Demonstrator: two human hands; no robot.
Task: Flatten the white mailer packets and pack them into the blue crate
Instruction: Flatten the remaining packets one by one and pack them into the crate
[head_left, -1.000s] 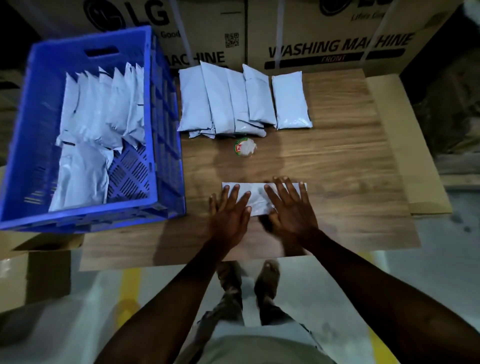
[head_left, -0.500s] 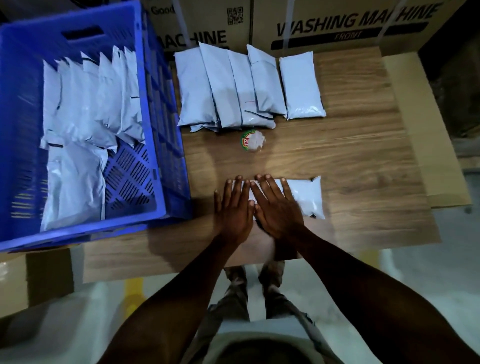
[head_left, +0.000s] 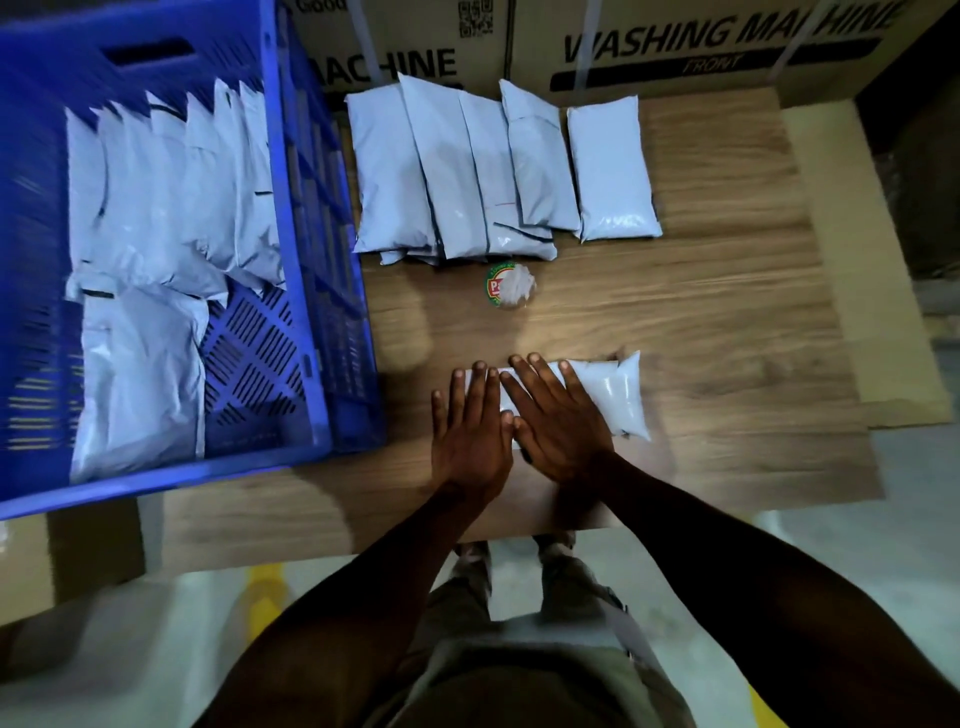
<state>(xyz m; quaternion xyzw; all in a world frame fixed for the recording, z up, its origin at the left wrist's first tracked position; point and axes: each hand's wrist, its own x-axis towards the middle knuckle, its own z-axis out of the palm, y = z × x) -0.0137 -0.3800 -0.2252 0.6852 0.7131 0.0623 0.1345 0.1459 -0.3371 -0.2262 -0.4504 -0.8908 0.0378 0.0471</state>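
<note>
Both hands, left (head_left: 470, 423) and right (head_left: 558, 415), press flat-fingered on the mailer packet (head_left: 610, 397) lying on the surface (head_left: 727, 322) near the blue crate (head_left: 306, 249); it looks soft, light, slick, best lifted by its edges

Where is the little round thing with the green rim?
In the head view, the little round thing sits on the wooden table, just in front of the row of white packets and beyond both hands, right of the blue crate.
</note>
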